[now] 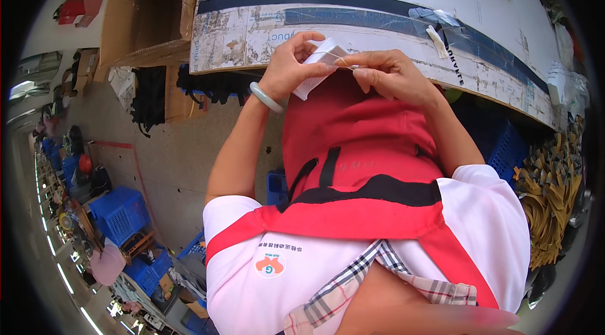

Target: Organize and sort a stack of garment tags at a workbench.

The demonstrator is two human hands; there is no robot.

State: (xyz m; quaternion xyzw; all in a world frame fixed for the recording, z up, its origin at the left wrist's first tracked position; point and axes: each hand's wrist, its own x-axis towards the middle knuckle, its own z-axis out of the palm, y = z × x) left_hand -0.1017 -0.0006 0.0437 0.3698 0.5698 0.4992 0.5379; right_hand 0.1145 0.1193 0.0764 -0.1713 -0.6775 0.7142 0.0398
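Note:
My left hand (293,64), with a pale bangle (266,98) on its wrist, is closed around a small white packet (309,86). Fine print covers the packet's side, and whether it is a box or a stack of labels I cannot tell. Close against it, my right hand (392,75) pinches a thin pale cord or band (343,59) between thumb and forefinger. A loop of this cord stands up at the packet's end. Both hands are just over the near edge of the worktable (252,39), in front of my red apron (359,133).
An open cardboard box (148,10) stands left of the table, with black straps (150,98) hanging below. Dark tape strips cross the scuffed tabletop, where white scraps (436,40) lie. At right are a blue crate (507,152) and a heap of yellowish-brown strips (548,209).

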